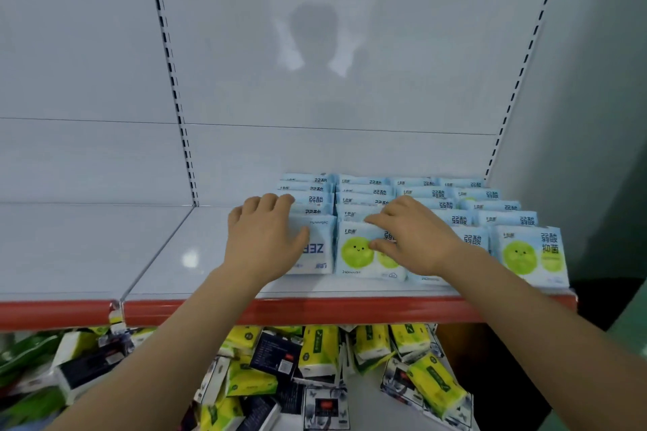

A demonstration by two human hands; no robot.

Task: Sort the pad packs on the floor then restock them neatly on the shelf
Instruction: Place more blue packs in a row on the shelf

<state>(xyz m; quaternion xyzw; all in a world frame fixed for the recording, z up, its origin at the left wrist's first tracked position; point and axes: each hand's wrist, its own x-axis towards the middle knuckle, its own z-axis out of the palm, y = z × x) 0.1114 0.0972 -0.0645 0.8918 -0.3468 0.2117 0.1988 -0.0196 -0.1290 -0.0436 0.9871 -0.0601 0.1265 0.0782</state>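
Blue pad packs (364,248) on shelf (210,255): left grip (266,238) clasps one, right grip (409,238) pinches another.

Both bare forearms reach up and forward, converging. The left hand (265,238) lies palm down, fingers curled over at the tips. The right hand (411,238) angles leftward, fingers bent, thumb extended.

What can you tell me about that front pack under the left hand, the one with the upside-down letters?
The pale blue soft plastic pad pack stands at the front of the leftmost row on the white metal shelf. It looks flipped: its large blue letters read upside down, unlike the green-faced neighbour pack beside it. The left hand grips its left side, fingers over the top edge.
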